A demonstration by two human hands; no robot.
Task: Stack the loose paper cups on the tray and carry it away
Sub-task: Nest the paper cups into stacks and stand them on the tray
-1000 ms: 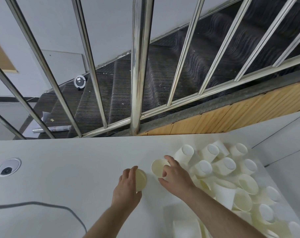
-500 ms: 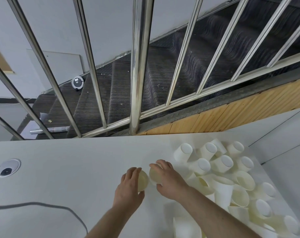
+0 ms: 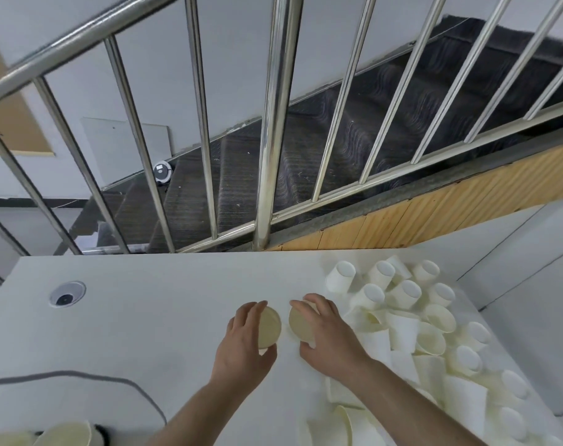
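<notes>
Currently left hand (image 3: 241, 342) grips one paper cup (image 3: 269, 328) and right hand (image 3: 325, 333) grips another cup (image 3: 301, 325), mouths facing, nearly touching between the hands; risk: misaligned rims crumple on nesting, or right forearm scatters the loose cups (image 3: 402, 317) beside it.

Both hands, left (image 3: 241, 344) and right (image 3: 327, 338), each grip a paper cup, mouths facing
</notes>
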